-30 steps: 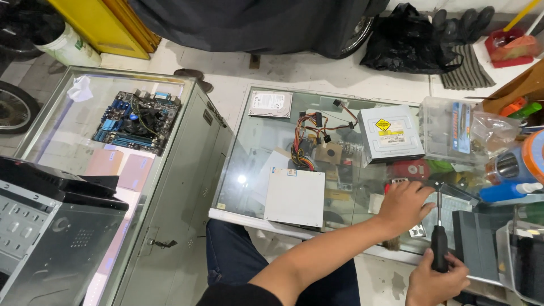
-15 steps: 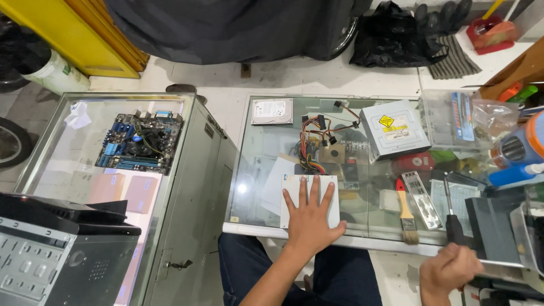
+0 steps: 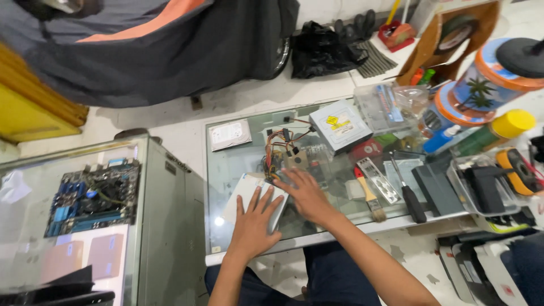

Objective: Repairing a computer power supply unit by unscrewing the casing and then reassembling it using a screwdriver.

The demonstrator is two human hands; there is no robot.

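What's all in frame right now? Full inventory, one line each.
glass table: 1, clear, centre
power supply: 1, silver, under both hands
cable bundle: 1, multicoloured, beyond the hands
hard drive: 1, silver, table's far left
optical drive: 1, grey with yellow sticker, far centre
brush: 1, red and wood handle, right of hands
screwdriver: 1, black handle, right of brush
computer case: 1, grey, left
motherboard: 1, blue, inside case
left hand: flat on power supply
right hand: on power supply's far edge
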